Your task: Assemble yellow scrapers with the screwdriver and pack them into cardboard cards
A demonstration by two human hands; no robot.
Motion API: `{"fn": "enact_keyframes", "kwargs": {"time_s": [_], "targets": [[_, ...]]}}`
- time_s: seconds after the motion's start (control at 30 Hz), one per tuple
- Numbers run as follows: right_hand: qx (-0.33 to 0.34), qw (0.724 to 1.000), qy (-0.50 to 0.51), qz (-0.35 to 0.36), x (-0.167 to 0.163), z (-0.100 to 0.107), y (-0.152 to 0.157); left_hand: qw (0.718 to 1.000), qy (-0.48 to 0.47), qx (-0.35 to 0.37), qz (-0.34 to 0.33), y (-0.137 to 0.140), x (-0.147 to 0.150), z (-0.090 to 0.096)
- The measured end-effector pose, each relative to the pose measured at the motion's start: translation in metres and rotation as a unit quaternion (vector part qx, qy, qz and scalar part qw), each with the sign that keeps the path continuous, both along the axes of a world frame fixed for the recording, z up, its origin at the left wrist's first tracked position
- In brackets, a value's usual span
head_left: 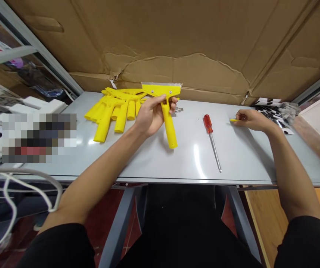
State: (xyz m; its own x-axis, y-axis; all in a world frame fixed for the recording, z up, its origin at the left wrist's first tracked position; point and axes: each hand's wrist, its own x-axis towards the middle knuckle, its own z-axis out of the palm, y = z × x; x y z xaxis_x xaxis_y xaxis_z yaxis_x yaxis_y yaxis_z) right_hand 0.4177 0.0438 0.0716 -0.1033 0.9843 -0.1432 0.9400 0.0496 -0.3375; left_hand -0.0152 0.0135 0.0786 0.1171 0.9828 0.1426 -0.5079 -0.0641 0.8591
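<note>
My left hand (152,113) is wrapped round the neck of a yellow scraper (170,128). Its wide head points away from me, with two screws in it and a clear strip along the far edge. A pile of similar yellow scraper handles (123,108) lies just left of this hand. Small metal pieces (178,111) show partly behind the scraper. Over the right side of the table, my right hand (252,120) pinches a small flat yellow piece (234,120), mostly hidden by the fingers. A screwdriver (212,139) with a red handle rests between the hands, its tip towards me.
The grey table (184,163) backs onto a cardboard sheet (176,41). Black and clear small parts (279,115) are heaped at the back right. White cables (6,178) and white boxes (41,104) crowd the left end, beside a metal shelf frame (53,56).
</note>
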Motion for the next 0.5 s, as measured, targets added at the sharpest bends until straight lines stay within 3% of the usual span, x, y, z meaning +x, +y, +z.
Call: {"fn": "enact_keyframes", "kwargs": {"time_s": [0.07,0.17,0.33,0.43,0.5], "targets": [[0.071,0.992,0.106,-0.017,-0.026,0.014,-0.017,1.000,-0.005,0.009,-0.004,-0.003,0.002,0.001],[0.176,0.960,0.215,0.026,-0.091,0.032,-0.049,1.000,-0.004,0.019,-0.011,-0.007,0.005,0.002],[0.087,0.971,0.186,0.125,-0.208,0.028,-0.084,0.999,-0.022,0.030,0.001,-0.006,0.006,-0.001],[0.031,0.972,0.178,0.150,-0.248,0.009,-0.087,0.998,-0.032,0.036,0.051,0.001,0.003,-0.006],[0.017,0.963,0.215,0.162,-0.257,0.000,-0.087,0.996,-0.022,0.058,0.068,0.005,0.001,-0.009]]}}
